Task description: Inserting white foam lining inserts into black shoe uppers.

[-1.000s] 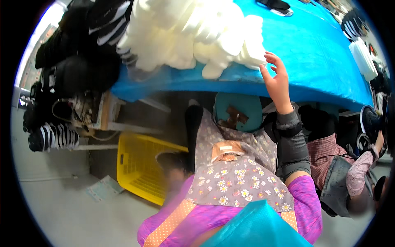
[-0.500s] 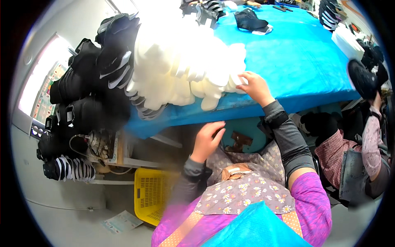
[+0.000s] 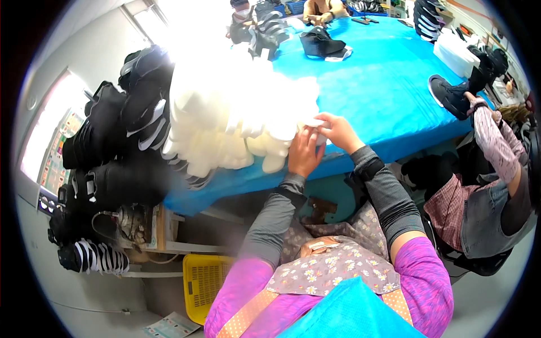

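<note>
A big heap of white, rounded foam-like pieces lies along the near left part of the blue-covered table. Both my hands meet at its right end, over the table's near edge. My right hand pinches the edge of one white piece between thumb and fingers. Just left of it, my left hand has its fingers bent over the same piece, thumb apart to the right. Most of that piece is hidden by my fingers and merges with the bright heap.
Stacked black shoe uppers rise on the left. Below stands a yellow basket. A lone black upper lies farther back. At right, a seated co-worker's arm holds a black shoe; white pieces are stacked beyond.
My left hand has risen from below the table edge to the foam heap, beside my right hand. The view has shifted slightly. The co-worker's black shoe has moved lower and left.
</note>
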Tool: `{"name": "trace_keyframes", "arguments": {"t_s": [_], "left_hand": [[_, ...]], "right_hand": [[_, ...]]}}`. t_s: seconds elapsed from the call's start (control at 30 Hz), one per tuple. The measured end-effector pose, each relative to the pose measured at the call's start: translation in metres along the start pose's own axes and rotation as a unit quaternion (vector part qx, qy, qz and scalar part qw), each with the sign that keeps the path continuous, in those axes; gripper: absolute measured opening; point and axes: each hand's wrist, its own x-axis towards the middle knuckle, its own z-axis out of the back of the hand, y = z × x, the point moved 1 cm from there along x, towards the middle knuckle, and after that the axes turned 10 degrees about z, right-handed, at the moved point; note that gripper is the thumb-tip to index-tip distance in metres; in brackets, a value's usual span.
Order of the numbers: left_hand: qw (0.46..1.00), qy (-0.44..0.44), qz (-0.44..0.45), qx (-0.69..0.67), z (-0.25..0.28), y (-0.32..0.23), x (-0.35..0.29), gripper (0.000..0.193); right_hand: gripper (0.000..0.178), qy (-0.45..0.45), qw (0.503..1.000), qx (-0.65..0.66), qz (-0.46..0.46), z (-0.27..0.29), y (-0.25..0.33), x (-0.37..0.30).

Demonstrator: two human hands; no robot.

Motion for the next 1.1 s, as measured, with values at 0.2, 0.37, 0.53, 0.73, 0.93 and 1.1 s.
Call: {"name": "trace_keyframes", "arguments": {"t_s": [0.2,0.37,0.53,0.73,0.93,1.1], "left_hand": [[0.999,-0.011,0.038,0.009,0.003,-0.005,-0.003,0.048],[0.999,-0.023,0.047,-0.002,0.006,-0.008,0.001,0.04],[0.998,-0.015,0.053,-0.003,0.004,-0.01,0.0,0.042],[0.999,-0.007,0.037,-0.011,0.008,-0.003,-0.002,0.043],[0.964,0.072,0.114,-0.231,0.03,-0.003,-0.018,0.056],[0.729,0.103,0.247,-0.63,0.081,-0.048,-0.029,0.098]], "right_hand": [[0.038,-0.002,1.0,0.015,0.018,0.003,0.002,-0.006],[0.033,-0.073,0.997,0.022,-0.016,0.025,-0.003,0.001],[0.032,-0.379,0.892,0.246,0.012,0.106,0.016,-0.001],[0.033,-0.435,0.838,0.329,0.009,0.135,0.039,-0.035],[0.035,-0.338,0.851,0.402,0.018,0.133,0.029,-0.057],[0.036,-0.173,0.907,0.382,-0.044,0.121,0.006,-0.07]]}}
